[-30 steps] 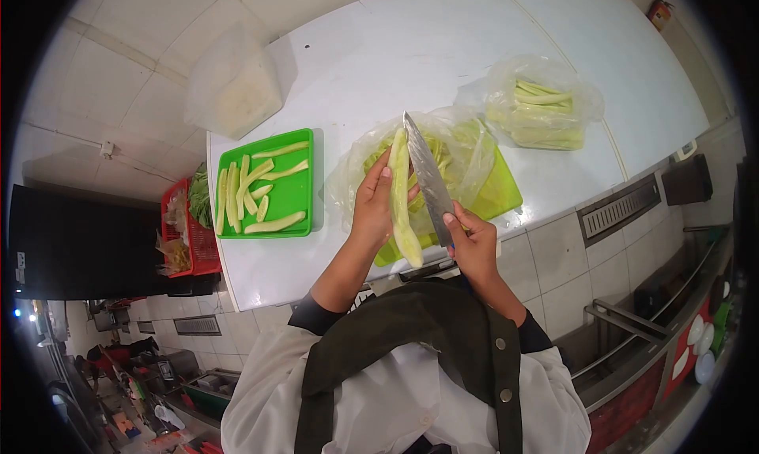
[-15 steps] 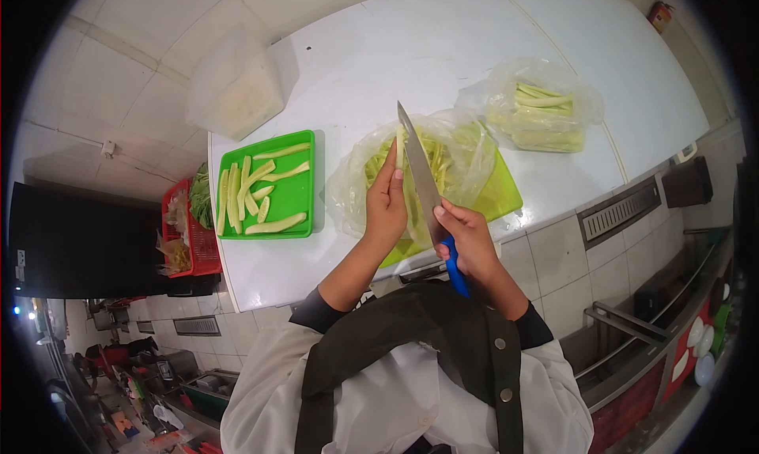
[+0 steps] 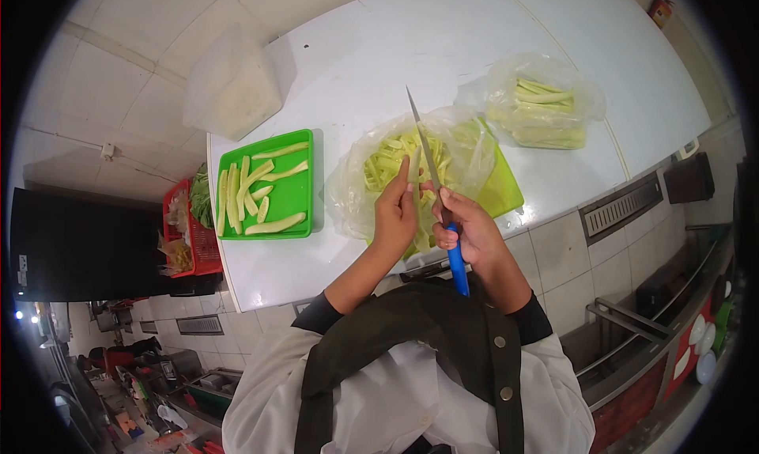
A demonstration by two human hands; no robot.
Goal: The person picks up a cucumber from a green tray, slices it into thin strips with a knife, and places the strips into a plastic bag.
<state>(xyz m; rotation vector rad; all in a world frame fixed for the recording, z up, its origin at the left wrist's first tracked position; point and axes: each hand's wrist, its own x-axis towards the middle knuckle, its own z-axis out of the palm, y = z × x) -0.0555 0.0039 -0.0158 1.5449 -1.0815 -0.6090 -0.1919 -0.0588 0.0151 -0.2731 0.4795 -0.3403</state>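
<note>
Blue-handled long steel knife (image 3: pixel 439 197) gripped in the right hand (image 3: pixel 468 231), left hand (image 3: pixel 395 210) pinching a pale peeled cucumber strip (image 3: pixel 414 169) against the blade, both just above the clear plastic bag of cut strips (image 3: pixel 411 161), flat green tray (image 3: pixel 277 185) beside the bag

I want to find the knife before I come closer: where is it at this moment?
In the head view, the knife is in the right hand, near centre, blade pointing away over the open plastic bag, beside the left hand.
</note>
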